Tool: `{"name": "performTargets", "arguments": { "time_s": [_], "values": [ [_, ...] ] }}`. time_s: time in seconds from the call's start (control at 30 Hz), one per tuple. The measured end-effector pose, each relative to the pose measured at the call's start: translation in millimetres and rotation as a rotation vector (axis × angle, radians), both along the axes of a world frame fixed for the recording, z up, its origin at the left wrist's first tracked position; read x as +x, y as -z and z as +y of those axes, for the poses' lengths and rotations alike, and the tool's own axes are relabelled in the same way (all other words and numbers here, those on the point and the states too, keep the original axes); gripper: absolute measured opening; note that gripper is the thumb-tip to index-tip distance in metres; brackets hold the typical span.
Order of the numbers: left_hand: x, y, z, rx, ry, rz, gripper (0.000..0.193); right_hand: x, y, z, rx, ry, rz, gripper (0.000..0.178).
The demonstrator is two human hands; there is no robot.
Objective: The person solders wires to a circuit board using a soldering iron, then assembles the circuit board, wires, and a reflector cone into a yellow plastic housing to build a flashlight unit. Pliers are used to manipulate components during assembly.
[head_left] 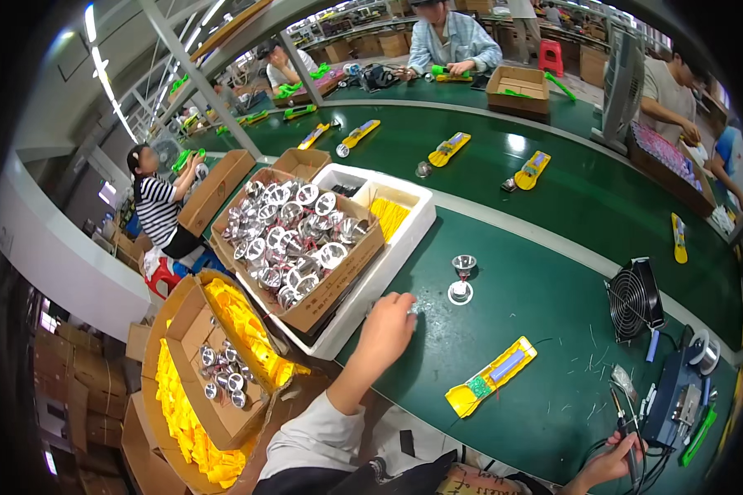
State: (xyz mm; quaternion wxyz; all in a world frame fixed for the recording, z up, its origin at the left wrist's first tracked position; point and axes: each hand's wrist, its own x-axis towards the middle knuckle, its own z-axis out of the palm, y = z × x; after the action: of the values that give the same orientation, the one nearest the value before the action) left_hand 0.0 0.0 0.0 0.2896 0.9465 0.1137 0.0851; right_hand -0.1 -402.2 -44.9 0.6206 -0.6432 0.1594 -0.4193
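My left hand [392, 323] is above the green bench beside the white foam box, its fingers curled together; whatever lies between them is hidden. To its right, a silver reflector cup [464, 264] and a second reflector [461, 292] with a white centre rest on the bench. Closer to me lies a yellow flashlight half-shell [494, 377], tilted, holding a blue-violet battery cell [508, 365] and a small green circuit board [479, 386]. At the lower right my right hand [611, 464] is closed around a soldering iron [621, 417] that points away from me.
A carton [351, 272] heaped with reflectors sits on the foam box [417, 216]. Yellow shells fill a round bin [173, 396] at left. A black fan [636, 301] and soldering station [677, 396] stand right. Beyond, a green conveyor [404, 169] carries half-shells; several people work around it.
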Motion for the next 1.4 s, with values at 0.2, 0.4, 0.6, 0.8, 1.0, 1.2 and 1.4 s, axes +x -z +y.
{"name": "performTargets", "arguments": {
  "time_s": [0.2, 0.4, 0.6, 0.8, 1.0, 1.2, 1.4],
  "values": [
    [-17.4, 2.4, 20.9, 0.409, 0.014, -0.077, 0.015, -8.9, -4.1, 10.1, -0.161, 0.031, 0.025, 0.014],
    [-18.3, 4.6, 27.5, 0.589, 0.175, 0.053, 0.009, -5.2, 2.2, 7.8, -0.121, -0.051, -0.041, 0.014],
    [-14.4, 5.7, 30.2, 0.382, 0.253, -0.132, 0.007, -11.6, -1.1, 13.8, 0.029, -0.092, -0.027, 0.010],
    [-48.2, 15.7, -24.8, -0.092, 0.172, -0.284, 0.011, -12.3, 2.5, 25.9, 0.083, -0.272, -0.033, 0.014],
    [-56.7, 47.1, -81.3, -0.417, -0.057, -0.340, 0.009, -16.6, 0.0, 40.9, 0.097, -0.327, -0.006, 0.014],
    [-55.1, 52.2, -91.5, -0.546, -0.156, -0.315, 0.007, -18.8, 1.6, 48.9, 0.135, -0.385, 0.009, 0.012],
    [-57.2, 50.6, -91.3, -0.432, -0.051, -0.333, 0.008, -17.8, 6.2, 52.4, 0.085, -0.368, 0.039, 0.017]
  ]
}}
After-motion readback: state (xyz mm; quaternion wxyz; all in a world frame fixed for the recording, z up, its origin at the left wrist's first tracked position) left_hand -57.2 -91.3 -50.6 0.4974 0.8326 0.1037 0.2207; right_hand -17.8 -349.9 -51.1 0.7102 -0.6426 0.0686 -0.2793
